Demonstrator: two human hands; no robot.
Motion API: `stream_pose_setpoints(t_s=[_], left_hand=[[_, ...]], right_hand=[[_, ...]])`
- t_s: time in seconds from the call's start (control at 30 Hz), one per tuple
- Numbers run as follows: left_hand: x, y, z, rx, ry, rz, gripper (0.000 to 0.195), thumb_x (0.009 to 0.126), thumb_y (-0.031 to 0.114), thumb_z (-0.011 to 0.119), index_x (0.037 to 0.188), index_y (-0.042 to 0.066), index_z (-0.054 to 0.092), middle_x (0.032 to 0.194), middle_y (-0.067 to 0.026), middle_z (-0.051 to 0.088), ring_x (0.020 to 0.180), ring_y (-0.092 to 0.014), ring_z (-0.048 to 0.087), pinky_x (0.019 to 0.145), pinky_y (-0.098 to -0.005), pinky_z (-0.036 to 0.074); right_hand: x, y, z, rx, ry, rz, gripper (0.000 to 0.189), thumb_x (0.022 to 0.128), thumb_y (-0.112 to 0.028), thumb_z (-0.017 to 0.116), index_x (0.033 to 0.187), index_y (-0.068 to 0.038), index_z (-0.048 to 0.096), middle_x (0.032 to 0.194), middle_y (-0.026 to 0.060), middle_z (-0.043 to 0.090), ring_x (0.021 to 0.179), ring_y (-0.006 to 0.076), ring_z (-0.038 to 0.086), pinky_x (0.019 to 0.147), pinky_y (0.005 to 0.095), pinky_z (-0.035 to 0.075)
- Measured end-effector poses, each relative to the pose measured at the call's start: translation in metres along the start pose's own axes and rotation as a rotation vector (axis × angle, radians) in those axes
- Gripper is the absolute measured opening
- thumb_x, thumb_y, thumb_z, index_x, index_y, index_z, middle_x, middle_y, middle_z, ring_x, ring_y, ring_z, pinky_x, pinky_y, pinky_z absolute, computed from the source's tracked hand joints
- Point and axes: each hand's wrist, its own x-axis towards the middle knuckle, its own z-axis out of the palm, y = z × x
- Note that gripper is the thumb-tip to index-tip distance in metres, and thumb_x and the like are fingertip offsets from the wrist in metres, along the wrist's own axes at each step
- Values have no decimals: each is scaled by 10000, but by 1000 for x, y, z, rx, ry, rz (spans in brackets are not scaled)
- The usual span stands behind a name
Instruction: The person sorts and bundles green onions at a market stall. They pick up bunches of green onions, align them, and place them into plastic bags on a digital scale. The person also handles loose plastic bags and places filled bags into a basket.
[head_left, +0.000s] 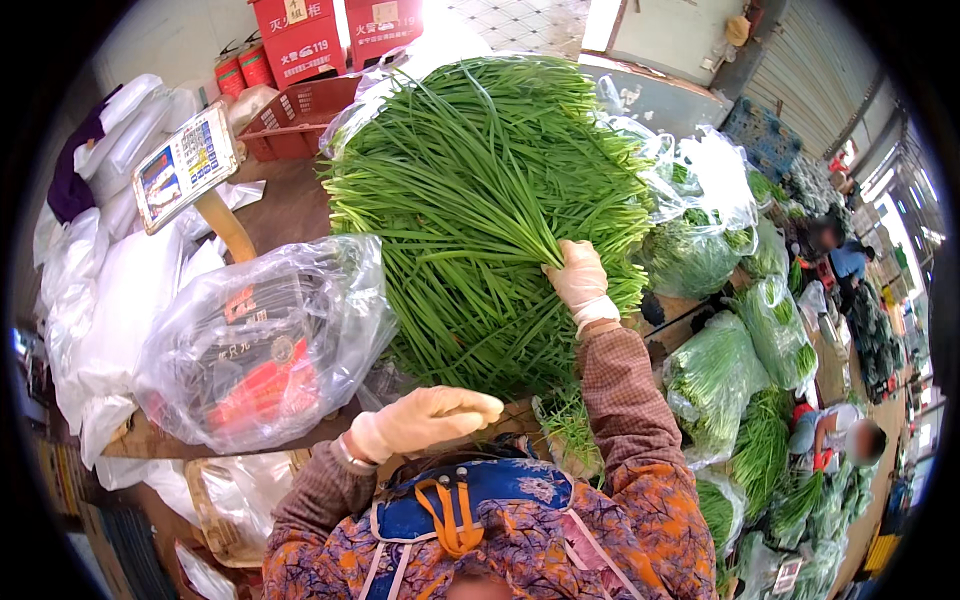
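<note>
A large heap of garlic chives (450, 315) lies before me on the table, its pale stem ends showing at both sides. My right hand (579, 279), in a thin pale glove, grips a bunch of garlic chives (517, 225) by its stems; the leaves fan out over the heap toward the upper left. My left hand (431, 421), gloved alike, hovers near my chest at the table's front edge. Its fingers are extended together, with nothing seen in it. Loose chive pieces (574, 427) lie between my arms at the near edge.
At left stand a scale display (187, 166) on a post, a clear plastic bag (262, 352) over a dark printed object, and stacked white plastic bags (127, 300). A red crate (300, 112) sits behind. Bagged greens (712, 382) line the right, where other people (829, 442) sit.
</note>
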Motion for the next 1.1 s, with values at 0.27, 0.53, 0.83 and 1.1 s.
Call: stream_pose_setpoints(t_s=[0.27,0.53,0.83,1.1], left_hand=[[101,-32,1,-390,257,-58,509,963,416,466,1283,22,501,1208,-127,592,1100,-218,577,952,-345,447],[134,-50,1,-731,98,233,651,961,505,391,1390,17,354,1359,-168,459,1253,-253,434,1075,-390,318],[118,-90,4,-1036,158,73,457,957,300,498,1315,18,466,1230,-157,575,1132,-273,560,992,-390,432],[110,-88,7,-973,325,-19,378,942,286,551,1204,14,545,993,-102,673,972,-260,647,877,-371,523]], right_hand=[[-10,-7,-43,1006,-428,204,292,881,-269,582,1045,-27,580,810,28,672,515,52,492,431,194,369],[-125,-35,6,2025,-660,469,277,942,-324,508,976,-63,594,723,38,623,447,80,471,376,160,341],[-124,-16,-32,1062,-320,532,457,879,-450,618,949,1,638,718,21,618,663,71,541,624,208,438],[-109,-15,21,1349,-135,484,306,894,-338,635,809,-46,600,697,4,606,596,72,503,545,208,403]])
